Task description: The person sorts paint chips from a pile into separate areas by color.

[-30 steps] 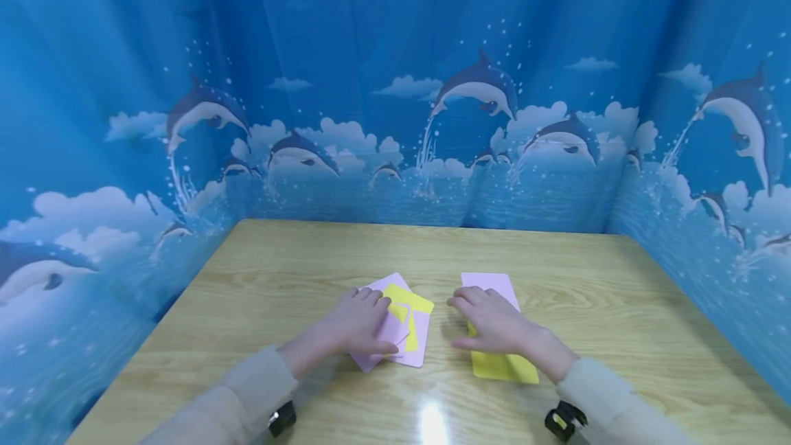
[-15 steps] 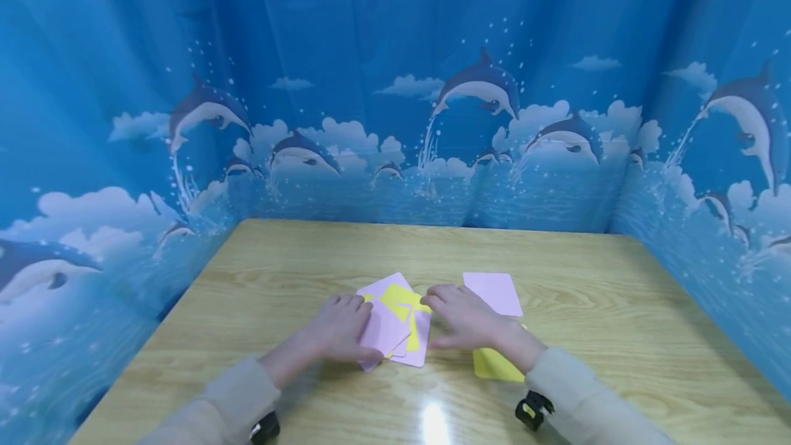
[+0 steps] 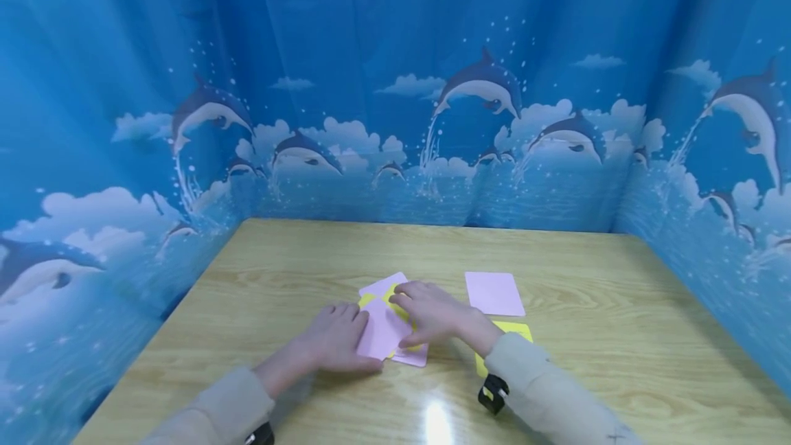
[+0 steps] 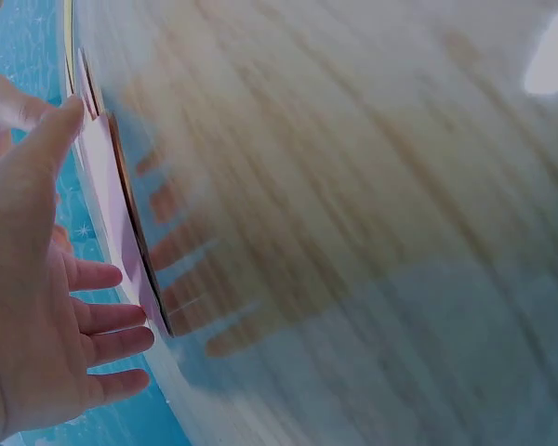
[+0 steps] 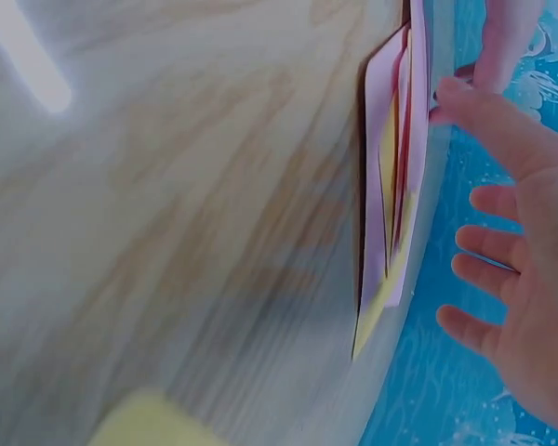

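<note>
A loose pile of pink and yellow square cards lies mid-table, with a pink card (image 3: 381, 328) on top. My left hand (image 3: 336, 340) is at the pile's left side, thumb by the near edge; in the left wrist view its fingers (image 4: 116, 318) are spread along the pink cards. Over the pile's right part reaches my right hand (image 3: 432, 314), covering some of the cards. The right wrist view shows its thumb by the top pink card and its fingers apart, with a yellow card (image 5: 391, 288) sticking out below. Whether either thumb presses on a card is unclear.
To the right of the pile lies a separate pink card (image 3: 494, 292). Nearer to me is a yellow card (image 3: 518, 328), partly hidden under the right forearm. The wooden table (image 3: 296, 253) is bordered by a blue dolphin curtain (image 3: 371, 53).
My right hand has moved left from above the two right-hand cards onto the pile. The left hand has drawn back slightly left, uncovering more of the top pink card.
</note>
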`<state>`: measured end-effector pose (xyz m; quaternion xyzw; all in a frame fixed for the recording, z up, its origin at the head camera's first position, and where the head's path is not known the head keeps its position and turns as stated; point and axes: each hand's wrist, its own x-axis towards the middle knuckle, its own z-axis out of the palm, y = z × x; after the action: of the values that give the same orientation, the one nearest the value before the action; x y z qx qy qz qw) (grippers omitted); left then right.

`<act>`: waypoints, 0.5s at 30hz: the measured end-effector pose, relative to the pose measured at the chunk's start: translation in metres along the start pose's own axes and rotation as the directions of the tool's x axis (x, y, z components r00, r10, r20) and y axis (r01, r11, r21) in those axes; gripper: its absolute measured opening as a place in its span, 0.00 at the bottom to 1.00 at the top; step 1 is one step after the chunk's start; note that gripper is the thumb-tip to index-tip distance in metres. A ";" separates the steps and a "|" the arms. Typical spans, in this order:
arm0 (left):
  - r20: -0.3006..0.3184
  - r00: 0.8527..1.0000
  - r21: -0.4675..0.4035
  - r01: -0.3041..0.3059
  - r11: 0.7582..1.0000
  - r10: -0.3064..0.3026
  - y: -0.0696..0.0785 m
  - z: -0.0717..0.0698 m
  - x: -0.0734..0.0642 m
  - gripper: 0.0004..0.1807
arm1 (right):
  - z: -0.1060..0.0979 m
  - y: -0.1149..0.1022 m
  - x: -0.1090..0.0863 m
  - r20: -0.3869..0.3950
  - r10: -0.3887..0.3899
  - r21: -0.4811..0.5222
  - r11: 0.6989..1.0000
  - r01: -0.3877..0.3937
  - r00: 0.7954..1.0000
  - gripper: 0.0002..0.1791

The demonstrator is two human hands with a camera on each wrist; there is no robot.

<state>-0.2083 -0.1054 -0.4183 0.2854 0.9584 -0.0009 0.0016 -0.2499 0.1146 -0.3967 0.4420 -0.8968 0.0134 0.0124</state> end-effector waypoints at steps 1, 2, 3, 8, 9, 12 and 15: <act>-0.005 1.000 0.002 -0.004 1.000 0.004 0.001 0.001 0.000 0.46 | 0.001 -0.001 0.003 0.009 -0.001 0.003 1.000 0.001 1.000 0.42; -0.011 1.000 0.003 -0.007 1.000 0.007 0.001 0.002 0.000 0.45 | 0.003 -0.003 0.005 0.015 -0.004 0.006 1.000 0.004 1.000 0.42; -0.019 1.000 0.007 -0.012 1.000 0.012 0.001 0.002 0.001 0.44 | 0.004 -0.004 0.008 0.020 -0.009 0.003 1.000 0.009 1.000 0.43; -0.035 0.999 0.032 -0.036 0.999 0.037 -0.001 0.004 0.002 0.43 | 0.007 -0.010 0.018 0.065 -0.016 -0.008 1.000 0.017 0.998 0.44; -0.033 0.998 0.034 -0.044 0.998 0.045 -0.001 0.004 0.002 0.43 | 0.007 -0.010 0.019 0.075 -0.019 -0.015 1.000 0.020 0.997 0.44; -0.019 0.998 0.033 -0.065 0.997 0.066 -0.003 0.004 0.002 0.45 | 0.008 -0.012 0.021 0.102 -0.019 -0.020 1.000 0.021 0.995 0.45; -0.009 0.996 0.030 -0.085 0.996 0.085 -0.004 0.003 0.002 0.46 | 0.009 -0.012 0.023 0.118 -0.017 -0.023 1.000 0.020 0.993 0.45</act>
<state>-0.2122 -0.1080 -0.4215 0.3259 0.9453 -0.0134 -0.0073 -0.2546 0.0893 -0.4044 0.4503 -0.8918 -0.0239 -0.0352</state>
